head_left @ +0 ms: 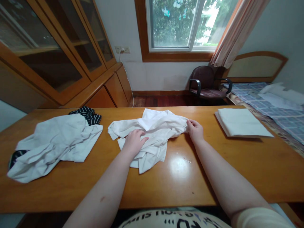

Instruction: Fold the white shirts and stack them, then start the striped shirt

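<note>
A crumpled white shirt point(155, 126) lies spread over the middle of the wooden table, with what looks like a sleeve reaching out on each side. My left hand point(136, 141) rests flat on its left part, fingers stretched out and slightly apart. At the shirt's right end, my right hand point(195, 130) pinches the tip of the sleeve between thumb and fingers. Folds hide much of the shirt's shape.
To the left lies a heap of white cloth point(59, 139) with a black striped garment point(88, 114) behind it. A folded white cloth stack point(242, 122) sits on the right of the table point(190, 186). Beyond stand a chair point(206, 83) and a bed point(268, 95).
</note>
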A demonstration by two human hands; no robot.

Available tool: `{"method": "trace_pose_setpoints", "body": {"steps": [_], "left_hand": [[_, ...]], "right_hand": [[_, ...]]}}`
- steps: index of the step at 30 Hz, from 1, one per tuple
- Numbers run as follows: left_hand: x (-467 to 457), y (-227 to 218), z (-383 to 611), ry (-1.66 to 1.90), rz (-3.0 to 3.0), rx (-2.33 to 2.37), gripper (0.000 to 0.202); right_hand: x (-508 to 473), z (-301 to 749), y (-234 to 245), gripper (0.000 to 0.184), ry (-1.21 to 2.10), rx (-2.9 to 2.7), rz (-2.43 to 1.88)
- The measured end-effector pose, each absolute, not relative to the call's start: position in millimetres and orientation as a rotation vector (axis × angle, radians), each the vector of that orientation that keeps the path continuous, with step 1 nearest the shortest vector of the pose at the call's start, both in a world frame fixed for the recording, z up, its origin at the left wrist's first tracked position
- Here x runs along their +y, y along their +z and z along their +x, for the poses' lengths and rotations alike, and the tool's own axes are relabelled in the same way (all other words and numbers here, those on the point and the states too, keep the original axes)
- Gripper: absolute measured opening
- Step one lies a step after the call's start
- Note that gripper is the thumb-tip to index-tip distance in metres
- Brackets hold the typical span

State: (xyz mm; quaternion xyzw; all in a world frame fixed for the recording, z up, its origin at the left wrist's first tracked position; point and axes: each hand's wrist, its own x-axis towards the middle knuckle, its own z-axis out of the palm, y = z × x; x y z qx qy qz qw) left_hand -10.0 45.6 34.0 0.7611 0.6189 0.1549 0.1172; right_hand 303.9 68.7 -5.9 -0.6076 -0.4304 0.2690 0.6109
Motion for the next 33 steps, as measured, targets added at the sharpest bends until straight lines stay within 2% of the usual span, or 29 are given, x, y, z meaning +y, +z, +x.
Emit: {"method": "trace_pose_setpoints", "body": {"steps": [4,6,9,11,18,23,25,29,33], "left_hand": [[46.9,31.1,-15.9,0.395,2.025,2.278,0.057],[49.7,30.4,-18.8,0.333,1.965,2.252,0.052],[54.3,30.2,-22.4,0.298,1.954,2.095,0.032],[55.8,30.5,-24.3,0.36,1.966,2.071,0.026],[51.9,32.1,-24.1,0.869,2.057,2.235,0.031],[49.4,27.5,-15.3,1.045,2.256,1.848,0.042],[45.8,25.2,-8.5,0.996,2.366,1.648,0.051],[33.6,23.1,8.4,0.898,2.592,1.382,0.078],[25.1,27.1,17.3,0.844,2.587,1.126,0.083]], "right_hand": [[70.9,306.7,-6.6,0.04,0.604,-0.912,-1.39],[72.1,308.0,-8.0,0.039,0.59,-0.895,-1.389],[74.1,309.9,-10.3,0.039,0.556,-0.9,-1.412],[74.9,310.6,-11.3,0.041,0.524,-0.945,-1.435],[69.8,307.0,-4.3,0.047,0.31,-1.265,-1.621],[61.8,299.4,8.2,0.039,0.342,-1.529,-1.979],[57.6,294.4,12.9,0.033,0.279,-1.554,-1.835],[43.4,276.6,23.1,0.018,0.189,-1.781,-1.257],[31.0,255.5,30.5,0.041,0.545,-2.179,-0.934]]}}
